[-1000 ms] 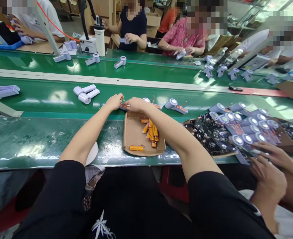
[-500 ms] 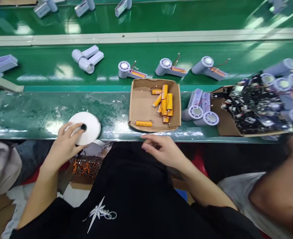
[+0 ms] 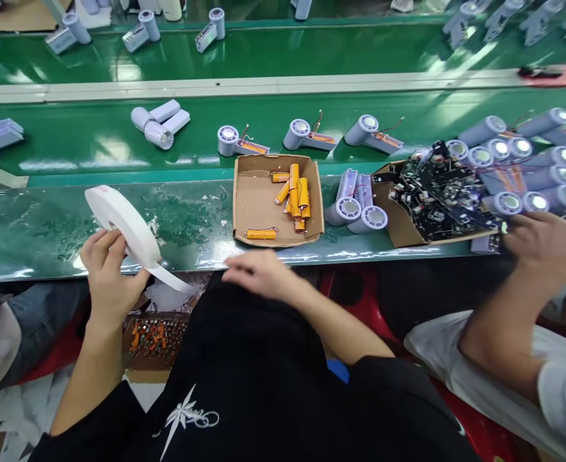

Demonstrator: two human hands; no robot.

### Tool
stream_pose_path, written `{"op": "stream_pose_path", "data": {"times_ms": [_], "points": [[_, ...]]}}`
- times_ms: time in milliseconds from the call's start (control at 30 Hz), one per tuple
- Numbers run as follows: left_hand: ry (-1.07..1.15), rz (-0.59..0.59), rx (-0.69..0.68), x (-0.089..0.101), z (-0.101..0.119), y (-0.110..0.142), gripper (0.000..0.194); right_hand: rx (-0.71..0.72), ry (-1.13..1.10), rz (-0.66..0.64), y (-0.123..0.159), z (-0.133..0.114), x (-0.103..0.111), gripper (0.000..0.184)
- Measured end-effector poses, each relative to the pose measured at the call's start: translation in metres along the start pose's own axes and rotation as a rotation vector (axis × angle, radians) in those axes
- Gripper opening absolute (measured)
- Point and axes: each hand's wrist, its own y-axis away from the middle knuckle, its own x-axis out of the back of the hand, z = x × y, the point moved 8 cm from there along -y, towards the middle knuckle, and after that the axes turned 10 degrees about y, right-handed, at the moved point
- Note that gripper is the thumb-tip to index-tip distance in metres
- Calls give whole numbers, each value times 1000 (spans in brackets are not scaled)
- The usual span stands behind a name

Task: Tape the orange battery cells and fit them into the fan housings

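Note:
My left hand (image 3: 107,269) grips a roll of white tape (image 3: 124,221), tilted and held above the green worktop near its front edge. A free strip of the tape (image 3: 174,279) hangs from the roll toward the lower right. My right hand (image 3: 258,273) is at the worktop's front edge, below the cardboard tray (image 3: 249,192). Its thumb and forefinger are slightly apart, with nothing visible between them, and it does not touch the strip. Several orange wrapped battery cells (image 3: 295,192) lie in the tray, one of them (image 3: 260,234) apart at the front.
Lilac fan-like housings (image 3: 360,205) stand right of the tray, beside a box heaped with black circuit boards (image 3: 437,192). More housings (image 3: 302,135) lie on the green belt behind. A co-worker's hand (image 3: 543,244) is at the right. Below the worktop sits a bin of small parts (image 3: 155,340).
My left hand has lifted the tape roll off the worktop and tilted it, so a loose strip now shows. My right hand has moved left along the edge. The whole view has shifted slightly.

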Motion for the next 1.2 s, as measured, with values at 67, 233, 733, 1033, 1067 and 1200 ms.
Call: {"op": "stream_pose_path", "data": {"times_ms": [67,233,733,1033,1067,1200], "points": [[-1,3,3,-5,0,-6,62,-95,206,98,-13,27,48,35],[-44,115,-2,-21,-1,-14,59,-17,521,-377,-52,63,61,27],[14,-68,-116,-40,42,-9,57,159,40,584,16,20,111,19],[-70,-63,-254,-38,54,-13,55,56,-485,602,26,36,61,36],[-82,-75,-262,-37,53,-14,57,-18,-572,553,26,39,56,47],[-65,-149,-274,-28,47,-21,62,-164,-698,258,11,38,66,65]]}}
